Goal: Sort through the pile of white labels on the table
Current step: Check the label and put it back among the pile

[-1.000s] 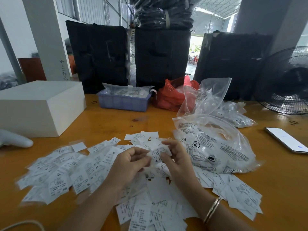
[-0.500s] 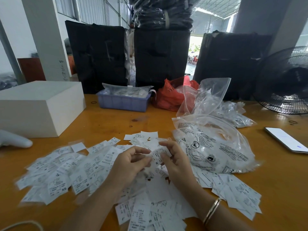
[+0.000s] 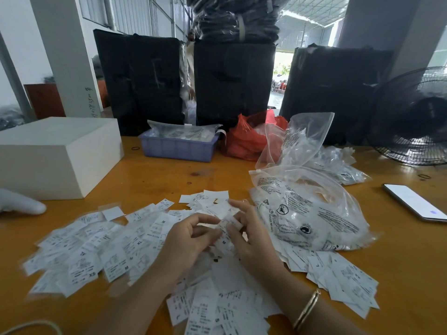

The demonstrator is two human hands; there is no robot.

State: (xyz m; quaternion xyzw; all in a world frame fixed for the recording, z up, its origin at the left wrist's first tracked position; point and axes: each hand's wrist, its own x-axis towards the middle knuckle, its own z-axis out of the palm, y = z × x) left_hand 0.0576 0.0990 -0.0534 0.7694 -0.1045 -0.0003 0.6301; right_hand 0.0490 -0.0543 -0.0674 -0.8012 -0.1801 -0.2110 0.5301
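Observation:
A wide pile of white labels (image 3: 101, 250) printed with size letters covers the wooden table (image 3: 154, 180) in front of me. Both hands meet over its middle. My left hand (image 3: 186, 240) has its fingers curled, thumb and fingertips pinching the left side of a small bunch of labels (image 3: 227, 226). My right hand (image 3: 249, 235) pinches the same bunch from the right, fingers bent over it. A gold bangle circles my right wrist. More labels (image 3: 338, 276) spread under and right of my right forearm.
A clear printed plastic bag (image 3: 309, 213) lies just right of my hands. A white box (image 3: 55, 155) stands at left, a blue tray (image 3: 179, 146) and red bag (image 3: 246, 141) behind. A phone (image 3: 416, 201) lies at right, a fan (image 3: 416, 117) beyond it. A white object (image 3: 19, 204) sits at the left edge.
Both hands stay over the pile's middle. Fingers shifted slightly as they work the small bunch of labels between them; the pile around them is unchanged.

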